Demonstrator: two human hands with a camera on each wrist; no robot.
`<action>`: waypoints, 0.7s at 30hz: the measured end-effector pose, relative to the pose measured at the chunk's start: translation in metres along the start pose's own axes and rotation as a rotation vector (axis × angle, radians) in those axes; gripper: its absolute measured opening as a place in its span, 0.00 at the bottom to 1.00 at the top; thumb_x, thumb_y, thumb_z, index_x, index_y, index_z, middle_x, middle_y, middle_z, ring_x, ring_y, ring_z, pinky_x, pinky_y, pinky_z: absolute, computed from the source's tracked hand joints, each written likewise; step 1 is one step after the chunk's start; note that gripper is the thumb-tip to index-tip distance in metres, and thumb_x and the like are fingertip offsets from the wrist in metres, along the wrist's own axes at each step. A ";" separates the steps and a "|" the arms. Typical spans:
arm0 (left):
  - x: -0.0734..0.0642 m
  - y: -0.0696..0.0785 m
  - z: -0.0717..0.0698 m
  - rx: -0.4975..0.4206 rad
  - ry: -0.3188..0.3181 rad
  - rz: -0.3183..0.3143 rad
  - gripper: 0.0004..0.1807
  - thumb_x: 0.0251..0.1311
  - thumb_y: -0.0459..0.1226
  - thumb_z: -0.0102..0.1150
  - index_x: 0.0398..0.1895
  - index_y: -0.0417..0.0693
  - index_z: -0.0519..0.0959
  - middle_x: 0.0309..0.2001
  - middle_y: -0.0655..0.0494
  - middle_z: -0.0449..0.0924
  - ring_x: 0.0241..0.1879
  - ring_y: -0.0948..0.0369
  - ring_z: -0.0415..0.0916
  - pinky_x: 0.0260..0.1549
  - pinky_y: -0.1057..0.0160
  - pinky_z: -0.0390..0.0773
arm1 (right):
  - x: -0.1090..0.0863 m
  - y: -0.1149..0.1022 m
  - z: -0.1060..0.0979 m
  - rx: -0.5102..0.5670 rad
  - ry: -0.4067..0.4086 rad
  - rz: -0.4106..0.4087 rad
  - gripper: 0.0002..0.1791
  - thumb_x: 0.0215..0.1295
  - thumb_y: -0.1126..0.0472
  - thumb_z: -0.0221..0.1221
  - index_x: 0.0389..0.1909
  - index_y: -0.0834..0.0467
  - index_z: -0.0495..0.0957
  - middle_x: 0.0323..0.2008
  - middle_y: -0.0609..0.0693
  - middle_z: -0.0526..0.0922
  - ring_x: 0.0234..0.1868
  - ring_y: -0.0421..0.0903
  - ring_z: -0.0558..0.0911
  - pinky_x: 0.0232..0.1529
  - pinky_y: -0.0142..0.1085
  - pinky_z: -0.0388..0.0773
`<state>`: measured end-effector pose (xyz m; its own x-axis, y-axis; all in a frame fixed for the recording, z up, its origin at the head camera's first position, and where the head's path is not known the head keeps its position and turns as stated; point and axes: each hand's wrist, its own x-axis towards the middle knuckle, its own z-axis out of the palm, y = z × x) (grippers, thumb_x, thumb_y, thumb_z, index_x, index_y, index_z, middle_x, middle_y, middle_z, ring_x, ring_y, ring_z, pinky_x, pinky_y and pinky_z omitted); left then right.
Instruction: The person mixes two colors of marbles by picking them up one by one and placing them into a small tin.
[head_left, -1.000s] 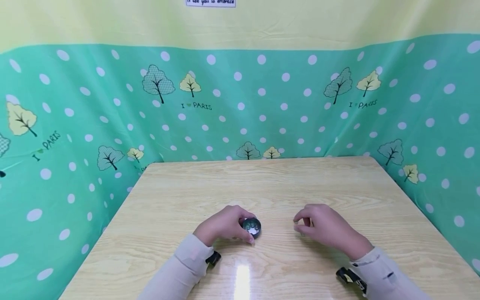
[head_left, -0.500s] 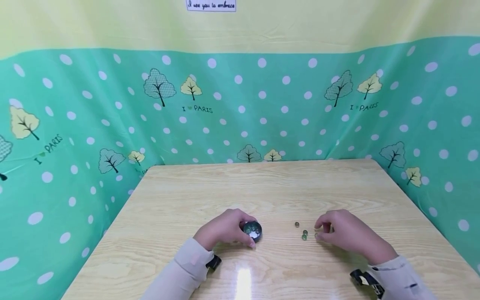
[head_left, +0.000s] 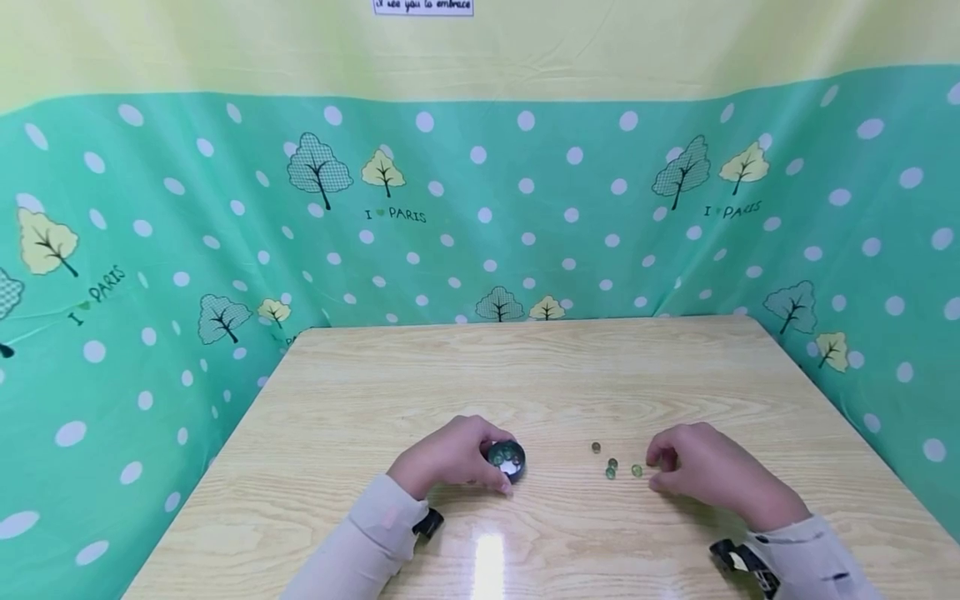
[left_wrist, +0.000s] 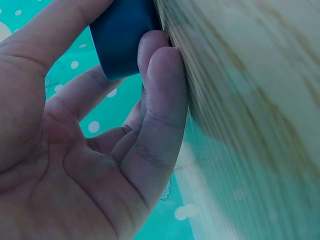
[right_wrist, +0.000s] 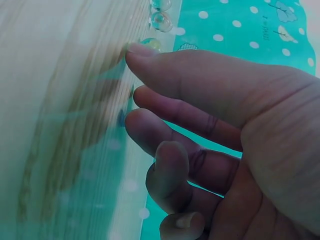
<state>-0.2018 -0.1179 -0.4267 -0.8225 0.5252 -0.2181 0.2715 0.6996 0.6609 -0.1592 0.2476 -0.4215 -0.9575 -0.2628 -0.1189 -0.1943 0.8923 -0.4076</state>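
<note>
My left hand (head_left: 452,454) grips a small dark round cup (head_left: 512,451) between thumb and fingers. Greenish marbles (head_left: 506,457) show inside its mouth. From the side, in the left wrist view, the cup (left_wrist: 125,40) is a smooth dark-blue cylinder close against the tabletop. Several clear green marbles lie loose to the right of the cup, among them a brownish one (head_left: 596,447) and a bright green one (head_left: 637,470). Just right of the green marble rests my right hand (head_left: 705,467), fingers bent and parted from the thumb, nothing between them. Its thumb tip overlaps a marble (right_wrist: 151,43) in the right wrist view.
All this is on a pale wood-grain table (head_left: 525,375). A green polka-dot curtain (head_left: 420,250) printed with trees stands behind it and along both sides. Black wrist cameras (head_left: 429,524) are strapped at both cuffs.
My right hand has shifted to the right, and marbles that were hidden by it now show on the table. The left hand stays in place on the cup.
</note>
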 end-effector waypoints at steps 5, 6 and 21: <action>0.000 0.001 0.000 -0.001 0.003 -0.006 0.37 0.42 0.47 0.86 0.61 0.58 0.85 0.45 0.63 0.86 0.38 0.64 0.77 0.39 0.63 0.78 | 0.000 0.002 -0.001 -0.003 -0.002 0.009 0.12 0.51 0.54 0.79 0.34 0.48 0.86 0.25 0.39 0.79 0.28 0.40 0.74 0.33 0.37 0.73; 0.000 0.001 -0.001 -0.001 0.004 -0.008 0.37 0.42 0.47 0.86 0.61 0.58 0.85 0.44 0.63 0.86 0.38 0.64 0.77 0.39 0.63 0.77 | 0.000 0.002 -0.001 -0.002 -0.002 0.009 0.12 0.51 0.54 0.79 0.34 0.47 0.86 0.25 0.39 0.79 0.28 0.40 0.74 0.33 0.37 0.73; 0.001 0.001 0.001 0.002 0.008 -0.032 0.37 0.41 0.47 0.86 0.61 0.59 0.85 0.44 0.64 0.85 0.39 0.63 0.77 0.40 0.62 0.78 | -0.005 0.000 0.000 0.046 -0.015 -0.012 0.11 0.51 0.55 0.79 0.31 0.46 0.85 0.24 0.40 0.78 0.27 0.40 0.74 0.30 0.34 0.71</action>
<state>-0.2018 -0.1163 -0.4268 -0.8349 0.4987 -0.2328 0.2463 0.7168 0.6523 -0.1539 0.2489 -0.4208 -0.9519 -0.2788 -0.1273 -0.1950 0.8714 -0.4502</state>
